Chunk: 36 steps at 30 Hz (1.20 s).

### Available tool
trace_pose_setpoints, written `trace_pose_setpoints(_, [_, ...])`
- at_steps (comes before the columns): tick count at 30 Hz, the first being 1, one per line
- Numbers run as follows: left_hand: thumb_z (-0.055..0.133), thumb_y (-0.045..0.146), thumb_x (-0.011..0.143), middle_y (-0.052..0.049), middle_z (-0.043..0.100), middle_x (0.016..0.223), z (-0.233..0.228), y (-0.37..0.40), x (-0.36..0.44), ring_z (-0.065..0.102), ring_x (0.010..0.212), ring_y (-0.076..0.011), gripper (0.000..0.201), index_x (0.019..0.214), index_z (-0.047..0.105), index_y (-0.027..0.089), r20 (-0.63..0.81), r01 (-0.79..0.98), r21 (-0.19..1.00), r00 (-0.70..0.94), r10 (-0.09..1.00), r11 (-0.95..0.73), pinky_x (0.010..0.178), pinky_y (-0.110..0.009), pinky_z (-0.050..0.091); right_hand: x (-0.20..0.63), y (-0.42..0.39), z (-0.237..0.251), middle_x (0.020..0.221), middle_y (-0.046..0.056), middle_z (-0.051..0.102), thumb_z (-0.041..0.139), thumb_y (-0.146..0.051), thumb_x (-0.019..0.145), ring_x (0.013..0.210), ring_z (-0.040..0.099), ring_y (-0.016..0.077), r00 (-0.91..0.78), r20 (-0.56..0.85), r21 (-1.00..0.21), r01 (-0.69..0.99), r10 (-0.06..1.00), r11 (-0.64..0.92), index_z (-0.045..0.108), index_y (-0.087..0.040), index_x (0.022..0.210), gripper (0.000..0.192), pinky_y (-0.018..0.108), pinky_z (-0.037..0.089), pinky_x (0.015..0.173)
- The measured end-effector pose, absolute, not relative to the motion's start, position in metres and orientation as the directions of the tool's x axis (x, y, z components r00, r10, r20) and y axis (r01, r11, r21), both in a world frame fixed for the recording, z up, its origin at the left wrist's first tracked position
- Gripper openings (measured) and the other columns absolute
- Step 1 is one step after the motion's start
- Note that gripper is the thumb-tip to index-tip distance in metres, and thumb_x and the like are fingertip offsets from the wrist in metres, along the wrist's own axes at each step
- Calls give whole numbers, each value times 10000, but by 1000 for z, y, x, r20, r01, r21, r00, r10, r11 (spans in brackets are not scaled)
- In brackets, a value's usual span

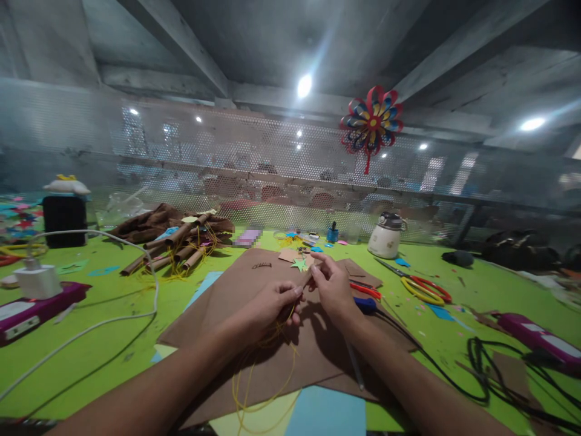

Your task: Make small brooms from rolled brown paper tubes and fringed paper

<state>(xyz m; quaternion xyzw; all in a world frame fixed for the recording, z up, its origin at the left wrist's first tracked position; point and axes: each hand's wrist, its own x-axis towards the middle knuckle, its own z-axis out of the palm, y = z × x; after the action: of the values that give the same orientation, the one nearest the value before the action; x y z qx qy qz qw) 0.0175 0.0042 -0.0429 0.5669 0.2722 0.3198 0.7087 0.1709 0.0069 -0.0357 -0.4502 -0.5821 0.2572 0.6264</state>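
Observation:
My left hand [267, 309] and my right hand [331, 287] meet over a stack of brown paper sheets [254, 284] on the green table [113, 303]. Both pinch a small brown paper roll [305, 282] between the fingertips. Thin yellow string [258, 381] hangs from my left hand and loops down over the paper toward me. A small green paper star [299, 264] lies just beyond my fingers.
Rolled brown tubes with yellow string [177, 251] lie at the back left. Yellow and red scissors [424, 289] sit to the right, a white pot [385, 237] behind them. A white charger and cable [39, 280] are at left, black cables [485, 369] at right. A paper pinwheel [372, 121] hangs on the mesh screen.

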Motion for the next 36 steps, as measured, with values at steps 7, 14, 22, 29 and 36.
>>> trace_pose_setpoints(7, [601, 330, 776, -1, 561, 566, -46, 8, 17, 538, 466, -105, 195, 728, 538, 152, -8, -147, 981, 615, 788, 125, 451, -217, 434, 169, 1, -30, 614, -35, 567, 576, -318, 724, 523, 541, 136, 142, 325, -940, -65, 935, 336, 568, -142, 1103, 419, 290, 465, 550])
trace_pose_setpoints(14, [544, 338, 797, -27, 577, 538, -55, 13, 16, 544, 410, -157, 195, 729, 516, 158, 33, -149, 986, 616, 787, 75, 429, -306, 471, 170, -8, -20, 780, 63, 705, 619, -258, 674, 729, 655, 205, 26, 77, -914, -397, 997, 81, 516, -162, 1157, 503, 326, 486, 666])
trace_pose_setpoints(22, [580, 361, 763, 0, 568, 511, -48, 8, 20, 544, 379, -145, 212, 741, 512, 161, -12, -134, 985, 570, 822, 107, 402, -267, 455, 166, -9, -22, 805, 11, 632, 728, -283, 601, 688, 610, 163, 41, 118, -953, -276, 992, 125, 504, -181, 1136, 589, 302, 491, 624])
trace_pose_setpoints(29, [574, 363, 758, 4, 567, 508, -46, 5, 21, 544, 393, -139, 212, 721, 516, 163, -37, -119, 984, 594, 804, 133, 418, -261, 449, 161, -6, -29, 633, -65, 545, 695, -318, 610, 560, 546, 110, 167, 175, -965, -167, 970, 203, 530, -159, 1122, 560, 250, 441, 572])
trace_pose_setpoints(36, [607, 405, 758, -37, 628, 593, -47, 2, 21, 597, 483, -158, 262, 811, 566, 153, -91, -59, 986, 594, 799, 157, 457, -257, 462, 164, 0, -37, 588, -86, 493, 663, -273, 611, 548, 505, 107, 171, 253, -953, -128, 952, 276, 530, -129, 1147, 570, 259, 436, 582])
